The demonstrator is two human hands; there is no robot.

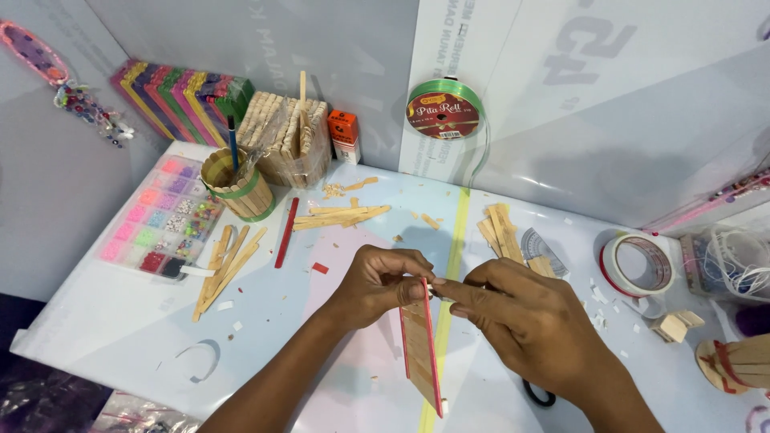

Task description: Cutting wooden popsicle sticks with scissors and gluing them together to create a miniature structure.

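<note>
A flat panel of glued wooden craft sticks [420,346] with red edges stands on its edge over the white table [120,321], near the front centre. My left hand [377,282] pinches its top from the left. My right hand [517,317] meets it from the right, fingertips pressing a small pale piece against the panel's top corner. Both hands touch each other at the panel's upper end.
Loose craft sticks [224,269] and a red stick [286,232] lie at left, beside a bead organiser box [160,218] and a stick-built cup [239,186] with a brush. More sticks [341,216], a ribbon spool [443,112], a tape roll [638,265] and scissors [539,394] surround the hands.
</note>
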